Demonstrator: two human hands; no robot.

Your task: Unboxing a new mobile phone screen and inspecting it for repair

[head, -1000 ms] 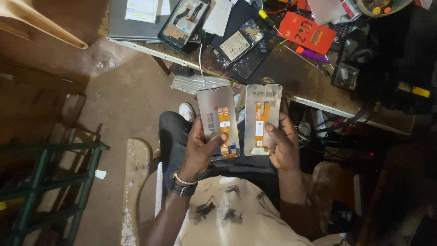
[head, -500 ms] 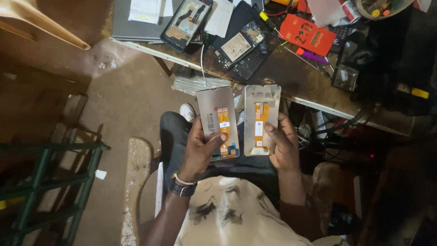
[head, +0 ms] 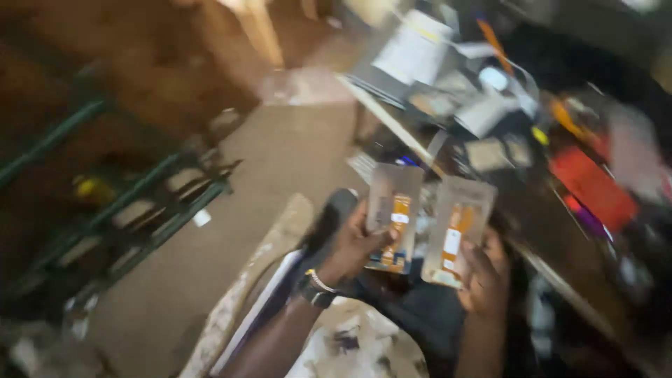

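We hold two flat silver phone screen panels with orange flex strips, side by side, long axes upright, slightly apart. Left hand (head: pixel 353 245) fingers clamp left panel (head: pixel 393 217); right hand (head: pixel 483 276) fingers clamp right panel (head: pixel 458 231), above lap, beside cluttered workbench (head: pixel 490 119).

Both hands raised side by side — left hand (head: pixel 353 245) and right hand (head: pixel 483 276) gripping.

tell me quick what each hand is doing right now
Left hand: closed on a grey phone screen panel with an orange flex strip.
Right hand: closed on a second grey panel of the same kind.
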